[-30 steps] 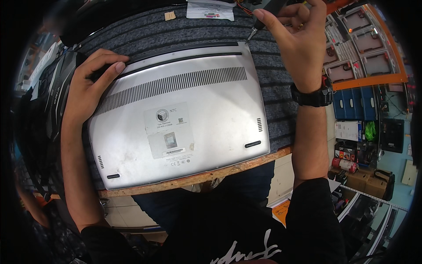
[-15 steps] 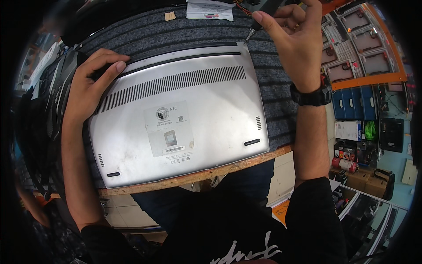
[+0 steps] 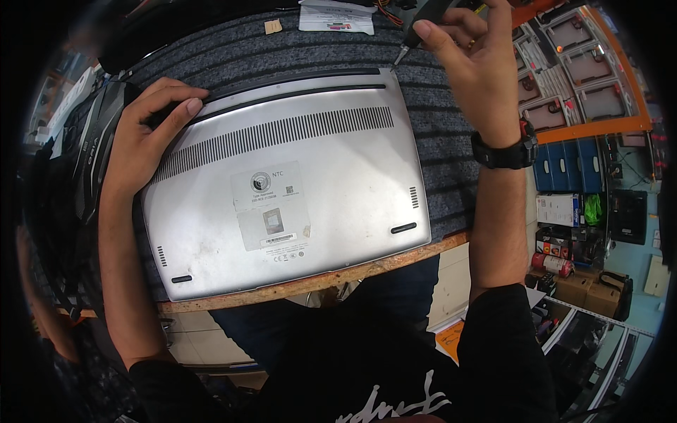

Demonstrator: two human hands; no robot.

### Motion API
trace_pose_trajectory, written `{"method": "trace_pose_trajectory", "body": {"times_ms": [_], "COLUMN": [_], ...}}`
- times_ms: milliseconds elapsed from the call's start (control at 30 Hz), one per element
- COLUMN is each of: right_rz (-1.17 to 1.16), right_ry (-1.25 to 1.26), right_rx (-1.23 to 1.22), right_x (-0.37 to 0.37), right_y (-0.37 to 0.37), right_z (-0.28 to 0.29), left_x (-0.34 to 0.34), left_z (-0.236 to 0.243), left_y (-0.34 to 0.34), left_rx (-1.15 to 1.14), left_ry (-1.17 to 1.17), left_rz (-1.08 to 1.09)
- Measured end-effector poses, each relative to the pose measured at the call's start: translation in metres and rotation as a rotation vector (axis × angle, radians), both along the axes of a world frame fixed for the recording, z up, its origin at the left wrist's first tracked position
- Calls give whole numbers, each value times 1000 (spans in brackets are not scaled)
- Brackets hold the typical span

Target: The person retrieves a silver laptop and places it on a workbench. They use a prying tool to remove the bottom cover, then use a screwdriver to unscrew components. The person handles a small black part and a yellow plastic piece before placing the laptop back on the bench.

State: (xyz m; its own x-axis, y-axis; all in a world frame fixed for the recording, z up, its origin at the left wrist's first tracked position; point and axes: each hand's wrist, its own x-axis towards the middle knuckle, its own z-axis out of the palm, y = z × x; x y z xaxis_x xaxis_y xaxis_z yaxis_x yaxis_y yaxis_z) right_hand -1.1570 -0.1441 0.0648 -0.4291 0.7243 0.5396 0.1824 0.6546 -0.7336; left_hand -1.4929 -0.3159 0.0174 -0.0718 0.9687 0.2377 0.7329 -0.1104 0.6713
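A silver laptop [image 3: 338,183] lies upside down, its bottom cover facing up with a long vent grille, rubber feet and a worn label. My left hand [image 3: 151,130] holds the far left corner, thumb and fingers closed at its rear edge. In my right hand [image 3: 476,74] is a dark-handled screwdriver [image 3: 402,56], gripped by the thumb and curled fingers. Its tip meets the laptop's far right corner. Whether a screw sits under the tip is too small to tell.
A grey ribbed mat [image 3: 437,141] covers the wooden-edged bench. Beyond the laptop lie a white packet [image 3: 337,17] and a small tan piece [image 3: 273,27]. A black bag [image 3: 99,148] stands at the left. An orange-framed case [image 3: 585,77] is at right. Another person's arm [image 3: 53,317] shows lower left.
My right hand has shifted slightly right and down, and the screwdriver's handle has moved with it. Its tip stays at the same corner. My left hand and the laptop hold still.
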Motion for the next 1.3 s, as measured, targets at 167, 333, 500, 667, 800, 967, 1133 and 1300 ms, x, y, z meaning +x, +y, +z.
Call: {"method": "trace_pose_trajectory", "body": {"times_ms": [167,333,500,667,800,967,1133,1300], "right_rz": [53,-90,12,-77,-259,-16,-19,-164], "right_ry": [118,-42,9,-202,-453,-193,-33,8], "right_rx": [4,290,63,124,108,-4,6,69], "right_x": [-8,-10,-7,-15,-24,-10,-10,-18], "right_y": [2,5,4,-19,-28,-3,-3,-13], "right_z": [-2,0,9,45,70,47,23,12], "left_x": [1,0,-2,-5,-4,-4,-3,-5], "left_z": [3,2,4,0,-2,-3,-2,-4], "left_y": [1,0,3,0,1,1,1,2], "left_rx": [8,10,-38,10,39,4,-6,23], "left_ry": [6,-10,-38,-34,-30,-40,-36,-35], "left_rz": [-22,-29,-65,-63,-61,-48,-38,-42]}}
